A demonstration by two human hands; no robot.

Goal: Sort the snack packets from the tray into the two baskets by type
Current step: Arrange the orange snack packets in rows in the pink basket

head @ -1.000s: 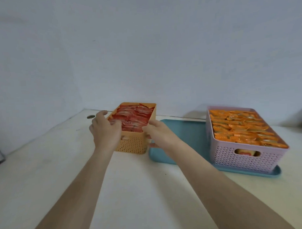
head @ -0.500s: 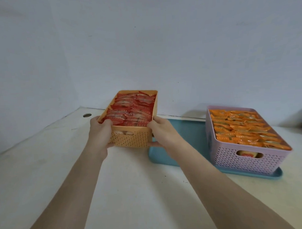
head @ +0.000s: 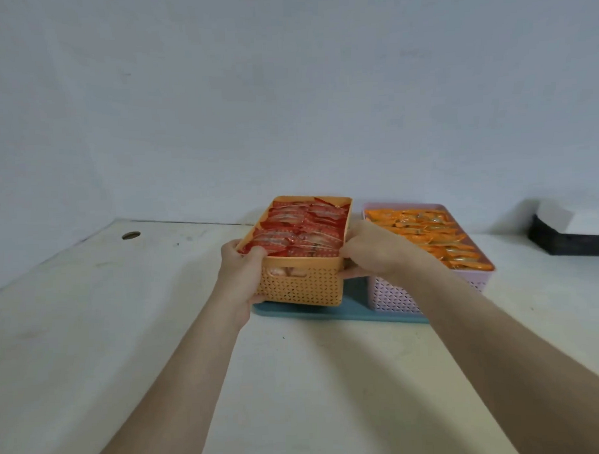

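while beside orange basket (head: 303,289), pink basket (head: 392,296)

I see a pale table (head: 91,336) with a round hole (head: 131,235) at its far left, a black box (head: 568,243) far right, a bluish wall (head: 286,91) behind.

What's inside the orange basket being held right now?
Red snack packets fill the orange basket up to its rim. The left hand and right hand grip its near corners. Whatever lies below the top layer is covered; only something pale shows through the handle slot.
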